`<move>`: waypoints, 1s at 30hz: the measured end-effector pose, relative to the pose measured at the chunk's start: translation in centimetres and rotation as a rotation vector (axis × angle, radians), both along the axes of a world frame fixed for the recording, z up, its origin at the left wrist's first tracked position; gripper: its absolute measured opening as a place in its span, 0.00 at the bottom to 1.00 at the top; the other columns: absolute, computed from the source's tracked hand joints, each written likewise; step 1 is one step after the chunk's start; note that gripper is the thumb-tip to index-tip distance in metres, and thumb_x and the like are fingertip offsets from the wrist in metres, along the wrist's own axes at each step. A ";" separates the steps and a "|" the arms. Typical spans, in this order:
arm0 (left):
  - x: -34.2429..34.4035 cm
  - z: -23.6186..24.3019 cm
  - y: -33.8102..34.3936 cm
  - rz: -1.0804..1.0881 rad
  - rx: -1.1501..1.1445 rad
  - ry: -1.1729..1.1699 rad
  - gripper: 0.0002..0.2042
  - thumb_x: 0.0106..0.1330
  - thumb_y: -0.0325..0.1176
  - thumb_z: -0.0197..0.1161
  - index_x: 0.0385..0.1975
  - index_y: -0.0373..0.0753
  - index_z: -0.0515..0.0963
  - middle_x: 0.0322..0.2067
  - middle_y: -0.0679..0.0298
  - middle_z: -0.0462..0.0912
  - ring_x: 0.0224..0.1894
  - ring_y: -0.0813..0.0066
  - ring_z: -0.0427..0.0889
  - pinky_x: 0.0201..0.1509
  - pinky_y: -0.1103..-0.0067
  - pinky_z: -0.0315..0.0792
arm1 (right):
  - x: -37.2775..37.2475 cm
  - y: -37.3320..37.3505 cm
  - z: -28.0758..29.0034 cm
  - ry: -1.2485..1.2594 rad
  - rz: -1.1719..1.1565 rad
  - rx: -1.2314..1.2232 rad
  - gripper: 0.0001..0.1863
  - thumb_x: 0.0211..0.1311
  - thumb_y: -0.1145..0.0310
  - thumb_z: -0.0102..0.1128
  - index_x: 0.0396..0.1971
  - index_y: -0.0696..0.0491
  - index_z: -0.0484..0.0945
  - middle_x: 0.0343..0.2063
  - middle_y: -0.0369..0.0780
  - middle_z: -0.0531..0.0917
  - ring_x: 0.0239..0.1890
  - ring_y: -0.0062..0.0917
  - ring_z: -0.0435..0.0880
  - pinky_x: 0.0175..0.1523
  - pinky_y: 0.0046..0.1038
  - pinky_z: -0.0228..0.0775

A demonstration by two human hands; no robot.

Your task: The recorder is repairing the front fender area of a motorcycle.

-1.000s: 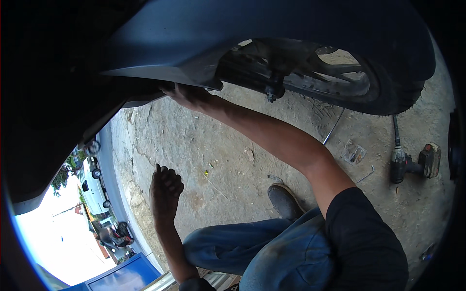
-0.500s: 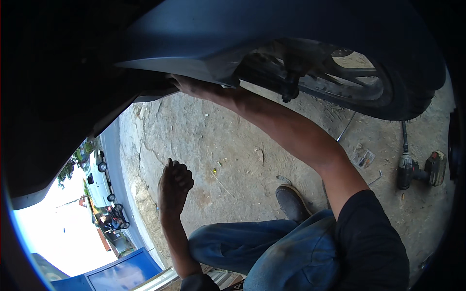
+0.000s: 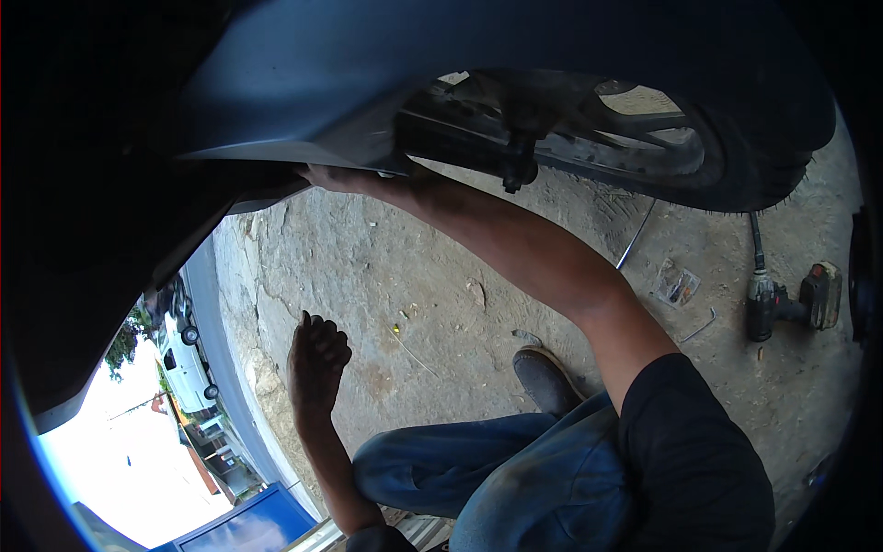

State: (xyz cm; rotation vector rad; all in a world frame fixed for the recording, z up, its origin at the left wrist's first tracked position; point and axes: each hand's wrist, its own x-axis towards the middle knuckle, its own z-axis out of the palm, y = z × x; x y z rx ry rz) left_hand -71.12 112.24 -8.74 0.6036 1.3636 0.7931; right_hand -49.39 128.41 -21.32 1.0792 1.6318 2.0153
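A dark vehicle body panel spans the top, with a spoked wheel and tyre under it at the upper right. My right hand reaches up beneath the panel's lower edge, its fingers hidden there; the forearm crosses diagonally from the lower right. Lower down, over the dirty concrete, my left hand is held in the air with fingers curled and nothing visible in them.
On the ground lie a cordless impact driver, a thin metal bar, a small plastic bag and a hook-shaped tool. My boot is below. At left, a white car stands along a road beside a blue panel.
My hands hold much the same positions while the view shifts slightly. On the road behind, a motorbike has moved upward in the picture, past the white car.
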 end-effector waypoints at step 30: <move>-0.8 -0.9 7.7 -0.092 0.367 0.460 0.22 0.76 0.51 0.54 0.20 0.49 0.63 0.16 0.76 0.56 0.18 0.85 0.54 0.22 0.82 0.52 | -3.4 1.5 -3.9 0.629 0.103 -0.023 0.29 0.72 0.53 0.52 0.66 0.53 0.66 0.54 0.48 0.77 0.55 0.38 0.81 0.55 0.39 0.80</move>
